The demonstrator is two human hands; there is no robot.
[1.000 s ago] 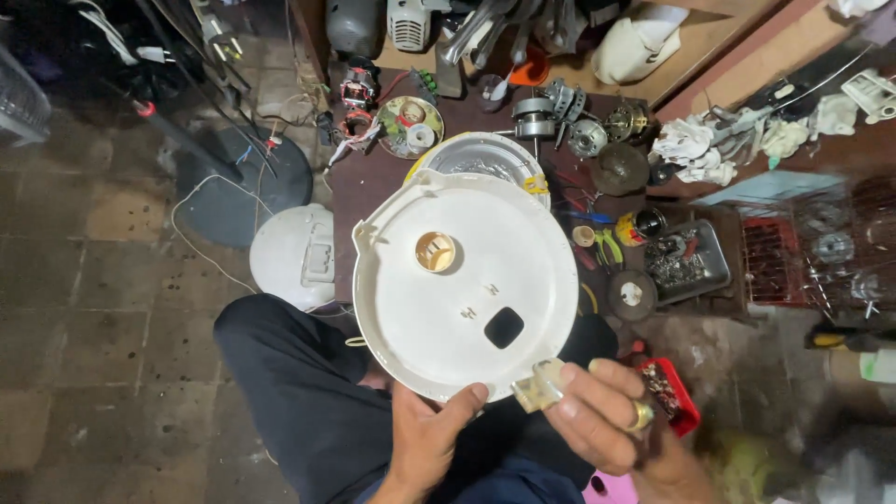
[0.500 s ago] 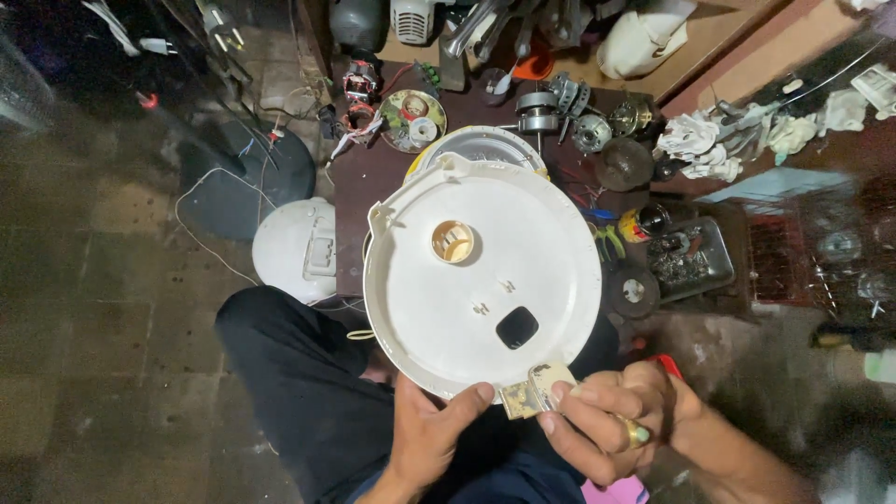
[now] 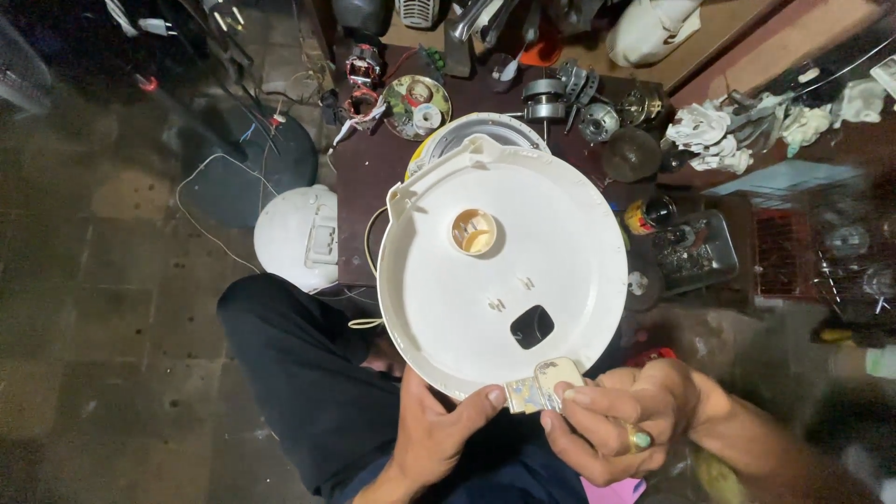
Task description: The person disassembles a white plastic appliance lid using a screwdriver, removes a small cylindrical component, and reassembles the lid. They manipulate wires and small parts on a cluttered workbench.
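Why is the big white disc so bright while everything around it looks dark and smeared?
Head view: light falls mostly on the round white plastic cover, leaving the tiled floor dim; the right hand and the cluttered right edge are motion-blurred, while the small metal hinge piece and the left hand stay fairly sharp.

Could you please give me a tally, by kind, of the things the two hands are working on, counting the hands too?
Round white plastic lid: 1
Small metal latch piece: 1
Hands, left hand and right hand: 2
Total: 4
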